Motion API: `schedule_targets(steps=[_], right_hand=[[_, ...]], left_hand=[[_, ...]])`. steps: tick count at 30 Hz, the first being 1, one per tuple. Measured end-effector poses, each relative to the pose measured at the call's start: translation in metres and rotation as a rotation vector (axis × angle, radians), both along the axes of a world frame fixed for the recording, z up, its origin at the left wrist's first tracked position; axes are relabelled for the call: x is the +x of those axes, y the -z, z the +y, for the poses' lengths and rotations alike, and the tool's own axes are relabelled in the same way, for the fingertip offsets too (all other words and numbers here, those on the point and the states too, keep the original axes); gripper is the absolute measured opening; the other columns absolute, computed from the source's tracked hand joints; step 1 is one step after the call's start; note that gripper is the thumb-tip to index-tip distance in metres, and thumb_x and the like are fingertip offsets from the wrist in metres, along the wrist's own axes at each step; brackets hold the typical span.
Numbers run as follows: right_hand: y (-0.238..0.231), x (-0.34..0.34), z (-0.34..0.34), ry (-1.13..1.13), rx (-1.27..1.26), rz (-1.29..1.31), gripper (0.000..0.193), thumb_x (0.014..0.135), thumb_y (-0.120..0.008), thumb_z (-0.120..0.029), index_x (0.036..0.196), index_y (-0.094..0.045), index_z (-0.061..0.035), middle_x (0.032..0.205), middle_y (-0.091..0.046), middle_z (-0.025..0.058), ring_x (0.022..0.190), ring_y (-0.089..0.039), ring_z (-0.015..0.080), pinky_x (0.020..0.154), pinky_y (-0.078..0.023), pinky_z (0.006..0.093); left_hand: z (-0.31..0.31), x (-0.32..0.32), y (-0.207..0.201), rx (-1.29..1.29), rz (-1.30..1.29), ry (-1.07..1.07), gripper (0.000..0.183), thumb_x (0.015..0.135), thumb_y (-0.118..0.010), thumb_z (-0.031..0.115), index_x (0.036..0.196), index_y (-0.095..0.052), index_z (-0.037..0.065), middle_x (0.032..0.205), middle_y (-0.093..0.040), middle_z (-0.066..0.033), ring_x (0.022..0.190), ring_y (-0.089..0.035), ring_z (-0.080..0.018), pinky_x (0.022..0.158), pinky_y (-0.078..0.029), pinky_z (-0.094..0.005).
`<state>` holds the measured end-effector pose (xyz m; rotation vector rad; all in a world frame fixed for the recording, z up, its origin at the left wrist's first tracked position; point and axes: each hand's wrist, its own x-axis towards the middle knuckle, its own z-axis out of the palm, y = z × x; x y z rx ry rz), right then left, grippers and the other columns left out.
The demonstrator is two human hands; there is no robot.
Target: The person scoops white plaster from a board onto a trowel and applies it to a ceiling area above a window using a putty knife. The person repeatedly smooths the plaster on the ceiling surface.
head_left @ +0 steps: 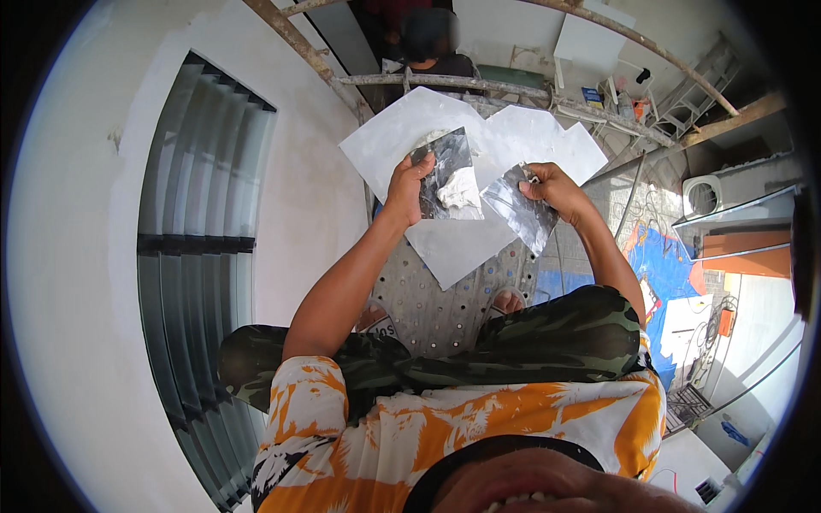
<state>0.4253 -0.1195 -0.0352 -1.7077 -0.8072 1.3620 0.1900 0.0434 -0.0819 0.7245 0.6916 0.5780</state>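
Note:
My left hand [405,188] is closed on the edge of a flat, dark metal putty plate [451,154], thumb on top. A thick lump of white putty [460,190] lies on the plate's lower right part. In my right hand [554,190] is a flat, shiny metal putty blade [518,210], pinched at its upper edge and slanting down, smeared with white. A small gap separates the two tools. Both are above pale, angular sheets [466,248], and more putty shows behind the left plate. How the sheets overlap is hard to make out.
Underfoot is a perforated metal platform [432,321], with scaffold tubes [479,84] across the far side. A louvred window [201,256] is set in the left wall. Beyond the tubes a person [432,47] is partly visible. Below right lie a blue tarp [663,265] and cables; a stepladder [705,85] stands far right.

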Motion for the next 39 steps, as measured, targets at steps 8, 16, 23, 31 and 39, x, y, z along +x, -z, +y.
schedule_targets(steps=[8,16,23,31,39], right_hand=[[-0.014,-0.032,-0.004,-0.249,0.675,-0.884,0.024,0.082,-0.070,-0.002,0.105,-0.073,-0.0061,0.090,-0.068,0.0081,0.089,-0.065,0.0280,0.075,-0.053,0.0367],[0.031,-0.067,-0.010,-0.231,0.945,-0.751,0.058,0.080,-0.063,0.014,0.129,-0.067,-0.0167,0.122,-0.058,0.0133,0.110,-0.057,0.0315,0.090,-0.051,0.0411],[0.090,-0.041,-0.042,-0.072,0.708,-0.775,0.051,0.083,-0.064,0.010,0.128,-0.067,-0.0145,0.115,-0.061,0.0137,0.106,-0.059,0.0316,0.090,-0.051,0.0389],[0.119,-0.040,-0.041,0.751,0.299,0.245,0.019,0.101,-0.056,-0.011,0.114,-0.066,-0.0013,0.098,-0.068,0.0045,0.084,-0.063,0.0152,0.080,-0.051,0.0310],[0.111,0.007,-0.014,0.600,0.354,0.097,0.026,0.092,-0.058,0.004,0.115,-0.067,-0.0037,0.099,-0.072,0.0059,0.085,-0.068,0.0148,0.079,-0.056,0.0312]], left_hand=[[-0.011,-0.001,0.012,-0.193,0.101,-0.019,0.036,0.099,-0.060,0.021,0.131,-0.053,0.005,0.118,-0.066,-0.0107,0.104,-0.068,-0.0267,0.089,-0.058,-0.0462],[-0.013,0.004,0.029,-0.431,-0.029,-0.083,0.042,0.106,-0.045,0.027,0.138,-0.049,0.001,0.133,-0.059,-0.0185,0.118,-0.060,-0.0364,0.102,-0.049,-0.0540],[0.000,-0.005,0.014,-0.295,-0.020,-0.109,0.045,0.106,-0.043,0.029,0.143,-0.047,0.003,0.139,-0.057,-0.0130,0.125,-0.058,-0.0326,0.106,-0.046,-0.0502],[0.068,-0.027,-0.021,-0.140,-0.022,-0.264,0.043,0.106,-0.044,0.031,0.138,-0.053,0.003,0.135,-0.061,-0.0096,0.123,-0.060,-0.0294,0.106,-0.046,-0.0470],[0.154,-0.112,-0.088,0.015,0.148,-0.541,0.029,0.098,-0.059,0.033,0.116,-0.067,0.012,0.114,-0.071,0.0002,0.101,-0.068,-0.0185,0.083,-0.053,-0.0365]])
